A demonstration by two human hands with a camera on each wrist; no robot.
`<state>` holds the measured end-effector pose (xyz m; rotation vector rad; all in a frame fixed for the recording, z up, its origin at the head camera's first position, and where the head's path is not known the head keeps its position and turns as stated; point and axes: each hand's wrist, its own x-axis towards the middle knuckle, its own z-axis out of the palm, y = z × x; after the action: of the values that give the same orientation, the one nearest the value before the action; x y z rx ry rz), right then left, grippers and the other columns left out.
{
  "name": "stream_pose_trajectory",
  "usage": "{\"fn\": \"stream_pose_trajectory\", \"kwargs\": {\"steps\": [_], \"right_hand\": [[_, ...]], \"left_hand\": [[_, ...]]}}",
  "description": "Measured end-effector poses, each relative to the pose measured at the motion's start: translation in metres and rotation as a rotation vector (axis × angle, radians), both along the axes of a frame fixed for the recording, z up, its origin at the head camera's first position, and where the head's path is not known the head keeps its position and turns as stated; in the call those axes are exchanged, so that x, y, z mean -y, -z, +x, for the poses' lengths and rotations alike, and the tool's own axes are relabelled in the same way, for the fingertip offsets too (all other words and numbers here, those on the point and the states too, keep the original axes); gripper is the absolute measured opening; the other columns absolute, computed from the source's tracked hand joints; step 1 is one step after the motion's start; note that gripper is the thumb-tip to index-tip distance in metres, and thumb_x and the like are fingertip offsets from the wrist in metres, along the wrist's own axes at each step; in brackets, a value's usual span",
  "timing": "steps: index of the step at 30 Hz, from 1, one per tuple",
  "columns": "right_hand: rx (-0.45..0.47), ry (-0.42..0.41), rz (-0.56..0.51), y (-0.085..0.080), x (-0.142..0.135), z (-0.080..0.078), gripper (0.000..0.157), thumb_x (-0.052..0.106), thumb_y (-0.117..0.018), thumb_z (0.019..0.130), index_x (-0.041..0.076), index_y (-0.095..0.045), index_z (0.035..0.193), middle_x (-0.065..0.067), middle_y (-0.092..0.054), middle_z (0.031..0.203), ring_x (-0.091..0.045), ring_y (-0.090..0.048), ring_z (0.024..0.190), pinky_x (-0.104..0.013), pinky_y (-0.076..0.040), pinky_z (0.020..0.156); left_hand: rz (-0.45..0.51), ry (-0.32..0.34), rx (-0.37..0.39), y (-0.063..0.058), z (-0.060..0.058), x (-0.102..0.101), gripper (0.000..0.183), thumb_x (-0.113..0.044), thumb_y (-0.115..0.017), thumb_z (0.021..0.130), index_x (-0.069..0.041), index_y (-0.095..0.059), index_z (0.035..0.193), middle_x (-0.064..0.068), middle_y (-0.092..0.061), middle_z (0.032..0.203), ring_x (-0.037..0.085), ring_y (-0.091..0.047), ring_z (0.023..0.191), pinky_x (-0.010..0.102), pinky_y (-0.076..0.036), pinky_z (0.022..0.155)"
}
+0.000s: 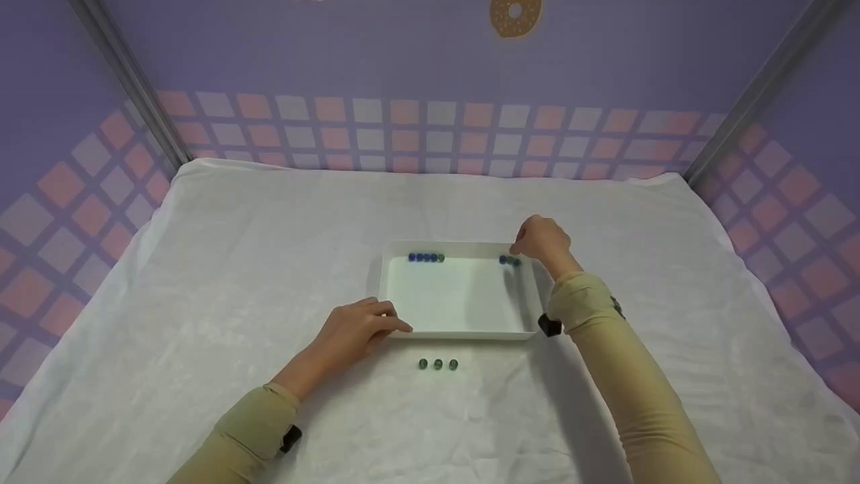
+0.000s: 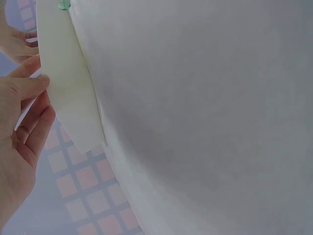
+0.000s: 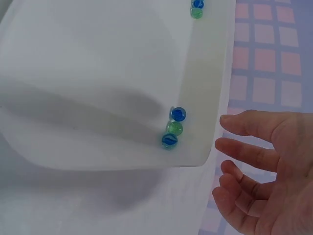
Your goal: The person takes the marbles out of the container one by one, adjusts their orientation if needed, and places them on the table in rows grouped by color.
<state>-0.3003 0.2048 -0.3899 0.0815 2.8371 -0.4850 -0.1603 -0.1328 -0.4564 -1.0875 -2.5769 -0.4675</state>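
White tray (image 1: 437, 296) on white cloth (image 1: 269, 235); walls probably keep marbles from rolling off. Left hand (image 1: 363, 326) pinches tray's near wall toward left corner, likely steadying it. Right hand (image 1: 543, 238) at far right corner, fingers parted, nothing between them. Corner trio of marbles (image 3: 174, 129) inside tray, just across rim from right fingertips. Row of five marbles (image 1: 426, 257) along far wall, farther left. Three green marbles (image 1: 438, 364) on cloth, near left hand.
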Motion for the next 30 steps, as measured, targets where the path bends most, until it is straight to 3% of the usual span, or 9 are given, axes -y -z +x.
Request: {"fn": "stream_pose_trajectory", "kwargs": {"steps": [8,15,23,30], "right_hand": [[0.007,0.048,0.038,0.008,0.005,-0.003,0.032,0.028,-0.072,0.087,0.004,-0.072,0.107,-0.016,-0.071,0.117,-0.03,-0.065,0.101,-0.049,-0.054,0.088],[-0.044,0.107,0.112,0.012,0.015,-0.005,0.036,0.026,-0.07,0.086,-0.001,-0.066,0.11,-0.019,-0.07,0.112,-0.023,-0.056,0.086,-0.047,-0.056,0.083],[-0.092,0.121,0.154,0.023,0.025,-0.003,0.038,0.025,-0.067,0.088,-0.003,-0.064,0.114,-0.025,-0.064,0.119,-0.038,-0.061,0.111,-0.051,-0.054,0.089],[-0.099,0.134,0.126,0.035,0.027,0.0,0.047,0.023,-0.071,0.087,-0.006,-0.06,0.123,-0.026,-0.061,0.123,-0.04,-0.056,0.118,-0.053,-0.051,0.094]], "left_hand": [[0.0,0.007,0.001,0.0,0.0,0.001,0.024,-0.012,-0.067,0.094,-0.032,-0.078,0.103,-0.008,-0.068,0.091,0.01,-0.061,0.079,0.023,-0.047,0.058],[0.014,0.02,-0.008,0.001,-0.001,0.001,0.026,-0.009,-0.067,0.093,-0.031,-0.078,0.103,-0.008,-0.068,0.09,0.009,-0.061,0.078,0.023,-0.047,0.059],[0.01,0.023,-0.004,0.0,-0.002,0.001,0.027,-0.008,-0.066,0.094,-0.031,-0.078,0.103,-0.008,-0.067,0.089,0.009,-0.059,0.076,0.023,-0.046,0.058],[0.026,0.025,-0.006,-0.001,-0.002,0.001,0.028,-0.006,-0.067,0.092,-0.03,-0.079,0.102,-0.008,-0.067,0.087,0.01,-0.06,0.077,0.022,-0.045,0.057]]}}
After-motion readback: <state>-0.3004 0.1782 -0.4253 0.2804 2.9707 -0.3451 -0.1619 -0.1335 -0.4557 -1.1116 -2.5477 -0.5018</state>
